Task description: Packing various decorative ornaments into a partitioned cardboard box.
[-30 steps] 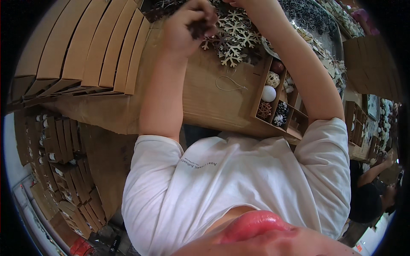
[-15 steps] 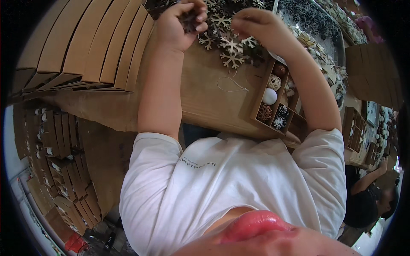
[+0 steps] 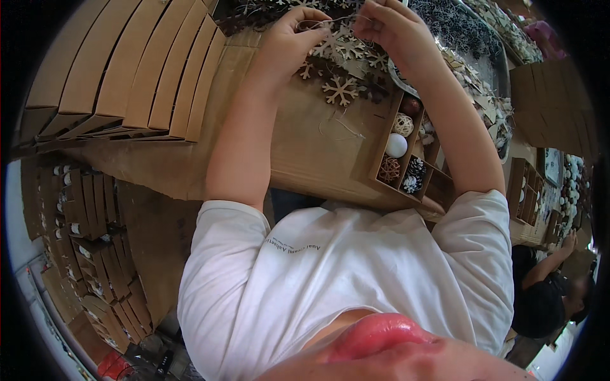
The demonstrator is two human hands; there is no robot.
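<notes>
My left hand (image 3: 295,42) is closed in a pinch at the far edge of the work surface, with a thin pale string (image 3: 311,25) at its fingertips. Close by on its right, my right hand (image 3: 395,30) has its thumb and fingers drawn together; what they hold is too small to make out. Below and between both hands lies a pile of wooden snowflakes (image 3: 341,91), some pale and some dark brown. Nearer to me, a loose loop of string (image 3: 343,132) rests on the brown cardboard surface (image 3: 311,159).
Under my right forearm sits a divided box (image 3: 379,159) holding a white ball (image 3: 396,145), a woven ball (image 3: 403,124) and a pine cone (image 3: 414,175). Brown cartons (image 3: 127,70) stand at left. A metal tray (image 3: 502,70) lies far right. Another person (image 3: 540,292) works at right.
My left hand has moved right and slightly down, and the dark snowflake it held no longer shows in it. My right hand's fingers have come together in a pinch.
</notes>
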